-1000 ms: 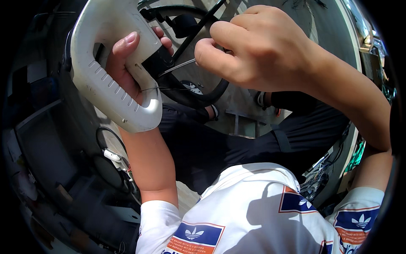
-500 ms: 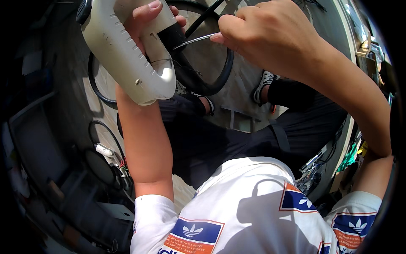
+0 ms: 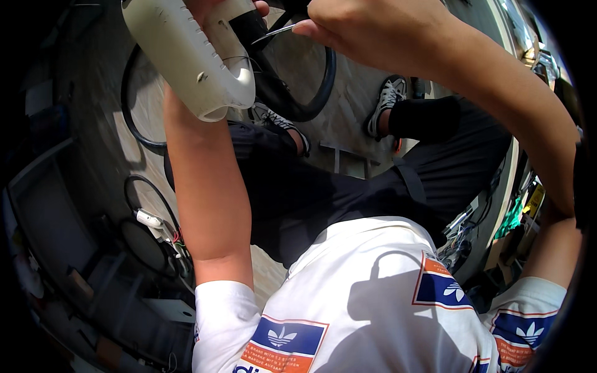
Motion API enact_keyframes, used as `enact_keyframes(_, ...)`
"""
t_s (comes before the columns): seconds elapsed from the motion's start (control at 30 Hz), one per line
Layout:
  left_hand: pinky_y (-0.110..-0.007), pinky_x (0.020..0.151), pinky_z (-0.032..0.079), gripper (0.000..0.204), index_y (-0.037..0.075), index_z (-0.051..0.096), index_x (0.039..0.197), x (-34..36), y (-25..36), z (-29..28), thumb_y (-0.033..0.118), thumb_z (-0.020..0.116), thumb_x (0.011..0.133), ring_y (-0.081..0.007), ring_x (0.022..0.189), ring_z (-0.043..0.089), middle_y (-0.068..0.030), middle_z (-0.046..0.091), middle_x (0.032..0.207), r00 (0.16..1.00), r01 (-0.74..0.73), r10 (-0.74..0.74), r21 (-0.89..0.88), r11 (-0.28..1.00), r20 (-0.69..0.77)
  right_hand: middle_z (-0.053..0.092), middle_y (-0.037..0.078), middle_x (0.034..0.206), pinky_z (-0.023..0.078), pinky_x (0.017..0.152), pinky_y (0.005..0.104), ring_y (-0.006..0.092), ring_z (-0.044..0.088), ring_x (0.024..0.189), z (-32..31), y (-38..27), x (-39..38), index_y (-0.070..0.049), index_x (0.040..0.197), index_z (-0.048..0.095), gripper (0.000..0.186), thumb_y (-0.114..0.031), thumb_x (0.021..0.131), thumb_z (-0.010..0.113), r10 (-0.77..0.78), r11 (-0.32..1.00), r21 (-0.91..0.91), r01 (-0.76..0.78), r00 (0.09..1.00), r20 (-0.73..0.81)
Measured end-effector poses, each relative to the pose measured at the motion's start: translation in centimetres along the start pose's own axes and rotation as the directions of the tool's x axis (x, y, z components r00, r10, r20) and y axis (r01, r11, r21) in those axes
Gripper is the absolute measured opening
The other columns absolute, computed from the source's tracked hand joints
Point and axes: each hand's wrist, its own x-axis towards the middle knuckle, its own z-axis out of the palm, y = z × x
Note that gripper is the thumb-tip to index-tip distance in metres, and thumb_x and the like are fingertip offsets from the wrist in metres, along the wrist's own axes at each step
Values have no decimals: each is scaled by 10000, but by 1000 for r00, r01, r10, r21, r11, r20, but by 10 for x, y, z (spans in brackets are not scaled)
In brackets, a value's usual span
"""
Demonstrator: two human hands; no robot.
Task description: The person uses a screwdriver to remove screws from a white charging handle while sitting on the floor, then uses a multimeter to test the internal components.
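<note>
At the top of the view my left hand is wrapped round the handle of a cream plastic charging-gun-like housing, which has a row of slots along its edge. A black sleeve sits on the handle, and a thin dark wire crosses below it. My right hand pinches a slim silver pointed tool. Its tip meets or nearly meets the sleeve's lower edge; exact contact is too small to tell. The upper part of the housing and most left fingers are cut off or hidden.
A thick black cable loops over the floor beyond my knees. My shoes stand near a small grey frame. At left lies a white plug-like piece with red wires. Several tools and wires lie at right.
Both hands and the cream housing sit higher in the picture, and the scene has shifted slightly. The silver tool's tip remains by the black sleeve.
</note>
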Motion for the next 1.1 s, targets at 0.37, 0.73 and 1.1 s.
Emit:
enact_keyframes(0.37, -304, 714, 597, 431, -40, 616, 1107, 7, -12, -13, 245, 728, 804, -221, 728, 705, -146, 694, 864, 988, -124, 107, 152, 981, 115, 638, 209, 616, 551, 579, 479, 399, 671, 611, -22, -6, 5, -11, 664, 647, 478, -315, 1005, 505, 41, 996, 71, -55, 982, 185)
enact_keyframes(0.73, -439, 822, 582, 606, -81, 502, 1262, 26, -2, -75, 301, 675, 825, -317, 907, 688, -231, 620, 1038, 941, 138, -63, -209, 968, 331, 607, 129, 648, 508, 510, 404, 295, 639, 578, 24, 1, -13, -56, 805, 614, 250, -268, 933, 578, 113, 972, 232, -44, 949, -294)
enact_keyframes(1.1, -634, 1117, 391, 783, -49, 345, 1413, 16, -13, -95, 339, 747, 863, -486, 1321, 490, -260, 565, 1280, 820, 69, 75, -228, 971, 567, 567, 43, 662, 474, 455, 305, 182, 628, 542, 63, -6, -13, -53, 947, 683, 280, -166, 691, 685, 83, 917, 395, 60, 939, -335)
